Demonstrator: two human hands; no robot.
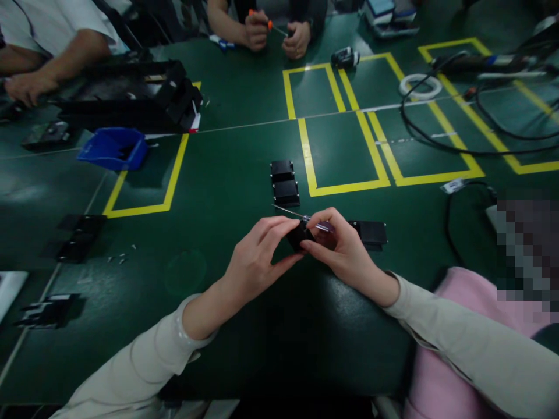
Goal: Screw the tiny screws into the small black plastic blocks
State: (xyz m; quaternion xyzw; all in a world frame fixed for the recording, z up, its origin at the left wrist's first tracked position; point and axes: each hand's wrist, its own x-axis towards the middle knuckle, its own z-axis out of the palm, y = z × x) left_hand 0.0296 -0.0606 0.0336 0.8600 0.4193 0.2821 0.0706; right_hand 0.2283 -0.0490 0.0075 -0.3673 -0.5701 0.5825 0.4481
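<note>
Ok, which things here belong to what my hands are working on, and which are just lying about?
In use: small black part, pinched by left hand and right hand; screwdriver in the right hand; probably the black blocks nearby.
Lying about: blue bin, white ring, cables.

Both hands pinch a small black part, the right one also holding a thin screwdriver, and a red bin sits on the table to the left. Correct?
No: the bin is blue, as the head view shows. The left hand, right hand, black part and screwdriver are as stated.
</note>
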